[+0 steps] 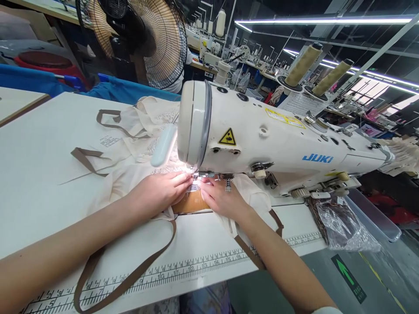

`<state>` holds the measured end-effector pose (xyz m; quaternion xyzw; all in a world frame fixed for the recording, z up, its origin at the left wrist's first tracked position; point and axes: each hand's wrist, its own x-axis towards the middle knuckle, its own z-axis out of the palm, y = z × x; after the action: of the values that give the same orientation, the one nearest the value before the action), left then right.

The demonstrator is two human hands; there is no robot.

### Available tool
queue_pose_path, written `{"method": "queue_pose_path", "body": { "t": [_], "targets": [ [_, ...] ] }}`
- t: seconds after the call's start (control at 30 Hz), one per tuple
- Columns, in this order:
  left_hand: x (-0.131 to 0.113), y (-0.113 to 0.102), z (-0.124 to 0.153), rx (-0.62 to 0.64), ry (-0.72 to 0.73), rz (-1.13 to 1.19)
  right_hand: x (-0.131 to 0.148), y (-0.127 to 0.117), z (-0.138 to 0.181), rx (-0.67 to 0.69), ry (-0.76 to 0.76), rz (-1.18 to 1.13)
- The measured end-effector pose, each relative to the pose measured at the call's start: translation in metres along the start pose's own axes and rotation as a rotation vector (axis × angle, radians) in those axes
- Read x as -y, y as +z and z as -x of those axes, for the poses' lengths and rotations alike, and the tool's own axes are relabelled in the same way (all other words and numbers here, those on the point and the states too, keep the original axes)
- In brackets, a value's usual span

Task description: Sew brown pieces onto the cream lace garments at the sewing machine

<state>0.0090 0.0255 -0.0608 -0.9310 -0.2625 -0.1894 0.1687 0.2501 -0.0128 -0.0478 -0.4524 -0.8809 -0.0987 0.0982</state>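
Note:
My left hand (pixel 163 189) lies flat on cream fabric (pixel 131 174), fingertips pressed together just left of the presser foot (pixel 196 175). To the right of the foot, my right hand (pixel 222 198) also rests flat on the fabric, its fingers reaching toward the needle. Between the two hands a tan-brown piece (pixel 191 203) lies under the foot. A white Juki sewing machine (pixel 278 144) stands over them, its lamp lighting the spot. A brown strap (pixel 131 274) loops from the fabric down across the table's printed ruler.
White sewing table (pixel 39 174) with a ruler (pixel 196 264) along its front edge. A black fan (pixel 144 39) stands behind. Two tan thread cones (pixel 303 65) sit behind the machine. A clear plastic bag (pixel 343 224) lies at the right edge. Blue bins are at far left.

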Motion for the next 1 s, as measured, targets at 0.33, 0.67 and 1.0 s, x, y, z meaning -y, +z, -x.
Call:
{"method": "queue_pose_path", "body": {
  "t": [0.33, 0.67, 1.0],
  "targets": [
    [-0.01, -0.001, -0.001, -0.081, 0.003, -0.098, 0.001, -0.003, 0.0, -0.004, -0.021, 0.009],
    [-0.015, -0.005, 0.004, 0.009, -0.034, -0.081, 0.001, -0.002, 0.001, 0.023, -0.015, -0.013],
    [-0.012, 0.0, 0.005, -0.003, -0.022, -0.03, 0.003, -0.005, 0.0, 0.028, -0.04, 0.056]
  ]
}}
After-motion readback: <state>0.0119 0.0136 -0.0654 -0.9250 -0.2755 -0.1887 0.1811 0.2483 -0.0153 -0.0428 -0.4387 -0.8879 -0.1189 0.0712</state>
